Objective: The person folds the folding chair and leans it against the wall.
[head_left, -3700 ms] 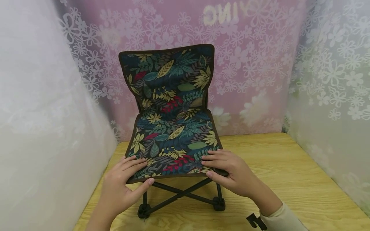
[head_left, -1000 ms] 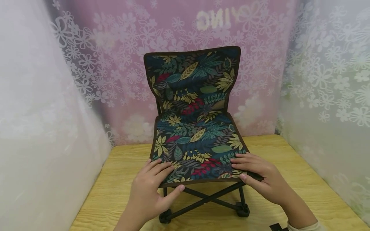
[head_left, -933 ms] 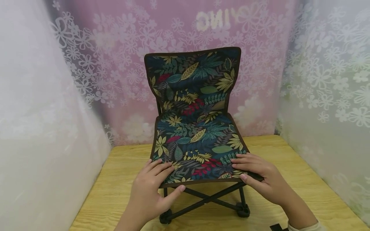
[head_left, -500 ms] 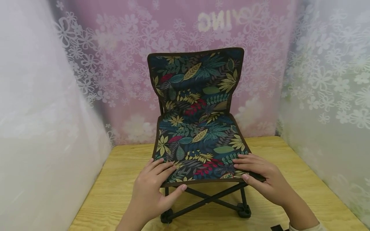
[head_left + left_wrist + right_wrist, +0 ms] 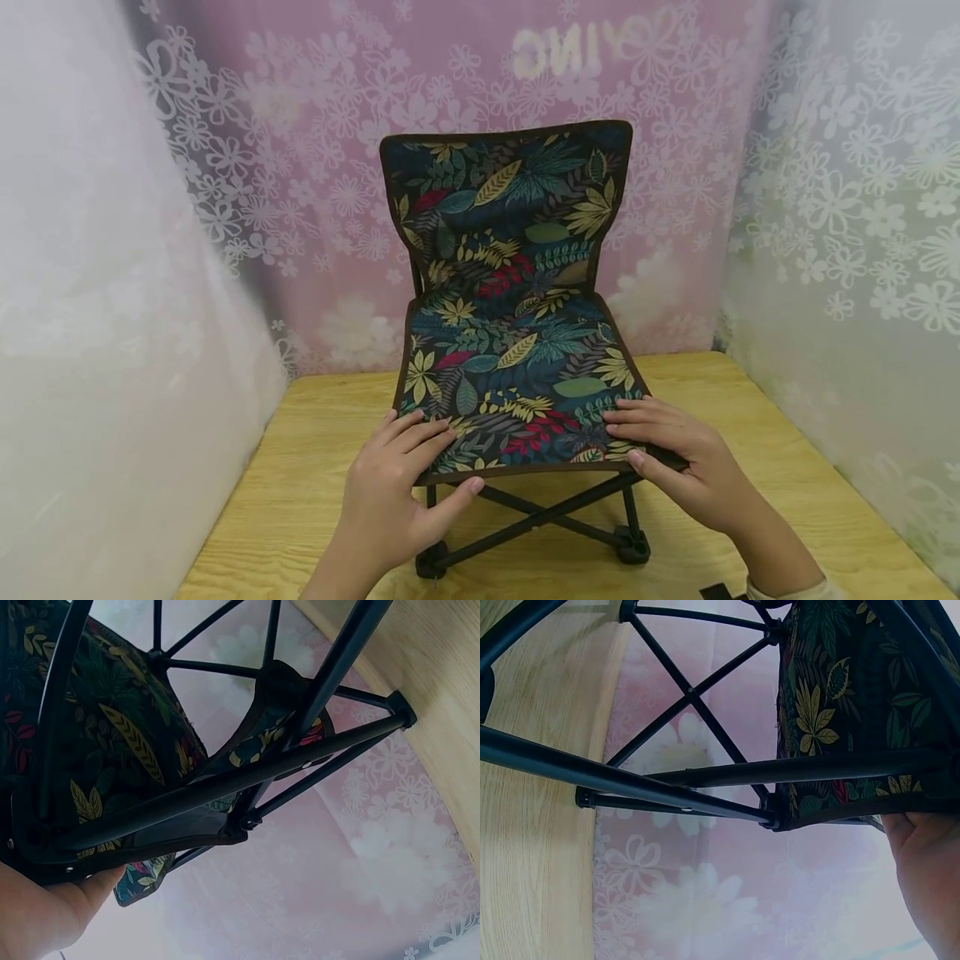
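Note:
A small folding chair (image 5: 517,358) with dark leaf-print fabric and brown edging stands unfolded and upright in the head view. My left hand (image 5: 393,487) rests on the front left corner of its seat, fingers spread on the fabric and thumb extended by the front edge. On the front right corner lies my right hand (image 5: 690,462), fingers across the seat top and thumb at the front edge. Black crossed legs (image 5: 536,517) show below the seat. Both wrist views look beneath it, where the left hand (image 5: 56,911) and right hand (image 5: 930,877) appear beside the seat edge.
The chair stands on a wood-grain table (image 5: 750,467). Behind it hangs a pink curtain (image 5: 315,183) with white flowers. Pale hanging sheets close in the left side (image 5: 112,333) and the right side (image 5: 847,275). A black strap piece (image 5: 720,592) shows by the right sleeve.
Since the oldest frame, the chair has shifted to the right on the table with both hands on it. Over the last second, chair and hands hold almost still.

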Demonstrator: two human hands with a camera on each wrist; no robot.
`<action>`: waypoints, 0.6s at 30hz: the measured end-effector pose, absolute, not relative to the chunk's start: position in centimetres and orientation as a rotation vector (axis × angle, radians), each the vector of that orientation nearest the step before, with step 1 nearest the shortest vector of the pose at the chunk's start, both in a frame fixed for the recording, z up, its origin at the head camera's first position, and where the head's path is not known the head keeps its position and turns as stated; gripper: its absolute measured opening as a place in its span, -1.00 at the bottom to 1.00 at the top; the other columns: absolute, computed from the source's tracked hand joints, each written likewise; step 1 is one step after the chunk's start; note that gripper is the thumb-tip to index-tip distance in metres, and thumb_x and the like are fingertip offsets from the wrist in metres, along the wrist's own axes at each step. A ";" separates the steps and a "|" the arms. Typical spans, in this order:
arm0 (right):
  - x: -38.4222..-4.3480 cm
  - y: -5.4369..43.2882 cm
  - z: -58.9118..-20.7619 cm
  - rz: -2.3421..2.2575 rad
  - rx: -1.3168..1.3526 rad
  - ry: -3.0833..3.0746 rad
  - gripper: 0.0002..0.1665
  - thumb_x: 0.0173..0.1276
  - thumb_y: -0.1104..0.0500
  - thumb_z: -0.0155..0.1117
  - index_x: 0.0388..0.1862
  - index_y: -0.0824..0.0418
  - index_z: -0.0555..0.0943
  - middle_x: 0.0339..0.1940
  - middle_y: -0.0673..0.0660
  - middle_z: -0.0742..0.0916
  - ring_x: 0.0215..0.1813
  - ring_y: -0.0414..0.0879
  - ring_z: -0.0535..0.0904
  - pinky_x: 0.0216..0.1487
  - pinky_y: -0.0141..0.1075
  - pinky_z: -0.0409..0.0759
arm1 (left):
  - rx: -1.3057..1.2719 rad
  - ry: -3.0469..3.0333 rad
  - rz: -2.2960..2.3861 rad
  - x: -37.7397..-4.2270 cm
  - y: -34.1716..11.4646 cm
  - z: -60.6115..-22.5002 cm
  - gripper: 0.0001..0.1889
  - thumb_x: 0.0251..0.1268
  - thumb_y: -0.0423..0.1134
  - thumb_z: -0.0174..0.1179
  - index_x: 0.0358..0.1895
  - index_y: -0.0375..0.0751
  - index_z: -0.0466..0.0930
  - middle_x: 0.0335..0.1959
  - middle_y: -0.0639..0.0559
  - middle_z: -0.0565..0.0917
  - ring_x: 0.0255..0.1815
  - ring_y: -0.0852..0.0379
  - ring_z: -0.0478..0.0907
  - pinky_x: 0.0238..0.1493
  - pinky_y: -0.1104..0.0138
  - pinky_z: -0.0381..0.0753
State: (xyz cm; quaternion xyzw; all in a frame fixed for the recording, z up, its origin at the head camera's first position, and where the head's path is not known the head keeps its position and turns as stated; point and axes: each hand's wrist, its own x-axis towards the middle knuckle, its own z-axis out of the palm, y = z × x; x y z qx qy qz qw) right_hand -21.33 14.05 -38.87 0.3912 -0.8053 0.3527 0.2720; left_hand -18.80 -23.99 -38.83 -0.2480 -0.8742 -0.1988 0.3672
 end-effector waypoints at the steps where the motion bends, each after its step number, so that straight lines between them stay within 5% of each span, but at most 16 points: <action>1: -21.3 14.0 -38.9 0.956 1.048 -2.175 -0.41 0.20 0.50 0.41 0.21 0.14 0.78 0.22 0.06 0.81 0.46 -0.23 0.57 0.66 -0.41 0.23 | -0.637 -2.246 -0.509 -18.8 -24.0 -38.8 -0.46 0.22 0.35 0.43 0.06 0.05 0.87 0.12 0.13 0.83 0.27 -0.04 0.71 0.49 -0.16 0.52; 18: -21.5 13.8 -39.0 0.964 1.021 -2.173 -0.43 0.20 0.49 0.42 0.18 0.12 0.79 0.19 0.06 0.83 0.46 -0.22 0.58 0.65 -0.42 0.26 | -0.672 -2.225 -0.652 -18.9 -23.9 -39.0 -0.49 0.20 0.27 0.48 0.06 0.02 0.86 0.11 0.11 0.82 0.28 -0.05 0.67 0.53 -0.25 0.42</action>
